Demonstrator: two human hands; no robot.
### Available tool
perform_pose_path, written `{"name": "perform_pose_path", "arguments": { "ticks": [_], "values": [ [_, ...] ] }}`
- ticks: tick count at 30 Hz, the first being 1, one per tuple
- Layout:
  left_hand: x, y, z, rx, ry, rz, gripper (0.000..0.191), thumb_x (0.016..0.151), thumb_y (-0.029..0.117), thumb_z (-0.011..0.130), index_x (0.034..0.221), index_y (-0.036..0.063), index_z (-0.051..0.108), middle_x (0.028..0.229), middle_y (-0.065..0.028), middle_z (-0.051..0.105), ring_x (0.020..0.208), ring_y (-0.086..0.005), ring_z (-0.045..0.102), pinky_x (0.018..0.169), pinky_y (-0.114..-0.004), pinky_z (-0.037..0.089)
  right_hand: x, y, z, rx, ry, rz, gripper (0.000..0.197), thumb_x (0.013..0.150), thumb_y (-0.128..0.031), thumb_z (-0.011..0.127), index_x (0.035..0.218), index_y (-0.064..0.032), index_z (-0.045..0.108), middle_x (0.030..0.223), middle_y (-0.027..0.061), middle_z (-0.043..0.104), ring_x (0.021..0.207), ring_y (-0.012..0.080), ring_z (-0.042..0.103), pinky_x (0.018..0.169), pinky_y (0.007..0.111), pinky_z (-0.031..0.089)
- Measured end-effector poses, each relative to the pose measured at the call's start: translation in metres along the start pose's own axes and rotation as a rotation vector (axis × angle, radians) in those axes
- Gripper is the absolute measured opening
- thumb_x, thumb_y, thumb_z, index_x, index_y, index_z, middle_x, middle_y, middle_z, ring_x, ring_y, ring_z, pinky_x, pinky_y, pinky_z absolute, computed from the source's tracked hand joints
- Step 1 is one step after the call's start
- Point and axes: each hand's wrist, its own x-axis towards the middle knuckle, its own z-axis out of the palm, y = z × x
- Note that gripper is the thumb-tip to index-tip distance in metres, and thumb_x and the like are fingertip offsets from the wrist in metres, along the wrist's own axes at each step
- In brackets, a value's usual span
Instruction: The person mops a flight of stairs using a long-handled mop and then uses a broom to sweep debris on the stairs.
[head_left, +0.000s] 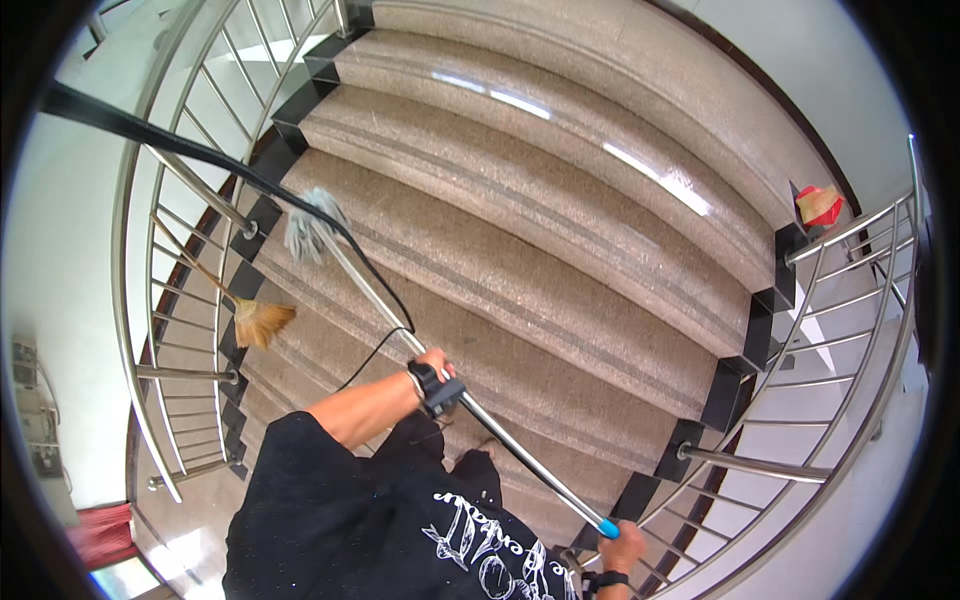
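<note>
My left hand (436, 364) grips the metal handle (379, 304) of a string mop around its middle. At the handle's far end, the grey-white mop head (316, 225) rests on a stair tread close to the left railing. The blue end cap (608, 529) sits at the near end, where my right hand (622, 549) is closed around the handle. A black device is strapped to my left wrist, and a dark band circles the right one. Beneath the mop, speckled stone stairs (480, 315) rise away from me; the handle slants across several of them.
A straw broom (262, 322) leans at the left stainless steel railing (124, 270). Another steel railing (817, 474) runs along the right. A red and tan item (819, 205) lies at the upper right near the wall. A black cable (262, 180) hangs across the upper left.
</note>
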Motion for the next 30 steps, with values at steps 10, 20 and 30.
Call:
{"name": "perform_pose_path", "arguments": {
  "ticks": [10, 20, 30],
  "values": [
    [-0.132, 0.211, 0.110, -0.325, 0.168, 0.451, 0.013, 0.078, 0.007, 0.050, 0.082, -0.0038, 0.044, 0.072, -0.0170, 0.057, 0.058, -0.0234, 0.060, 0.045, -0.031, 0.054, 0.133, -0.253, -0.074, 0.468, 0.100, -0.321, 0.045, 0.068, -0.026, 0.066, 0.108, -0.0138, 0.051, 0.079, 0.0118, 0.059, 0.069, 0.0326, 0.058, 0.059, 0.041, 0.046],
    [-0.116, 0.193, 0.131, -0.074, 0.034, 0.529, 0.032, 0.086, 0.029, 0.047, 0.090, -0.0029, 0.042, 0.073, -0.0124, 0.053, 0.060, -0.0212, 0.060, 0.046, -0.036, 0.052, 0.111, -0.193, -0.115, 0.465, -0.059, -0.417, 0.049, 0.072, -0.023, 0.063, 0.116, -0.0146, 0.043, 0.081, 0.0116, 0.056, 0.071, 0.0320, 0.057, 0.057, 0.041, 0.045],
    [-0.165, 0.078, 0.275, -0.111, -0.373, 0.195, 0.019, 0.088, 0.026, 0.046, 0.092, 0.0110, 0.034, 0.081, -0.0070, 0.050, 0.071, -0.0241, 0.062, 0.059, -0.040, 0.053, -0.014, -0.028, -0.174, 0.318, 0.197, 0.050, 0.038, 0.057, -0.008, 0.071, 0.093, -0.0097, 0.058, 0.070, 0.0105, 0.053, 0.062, 0.0286, 0.054, 0.054, 0.034, 0.042]
  ]
}}
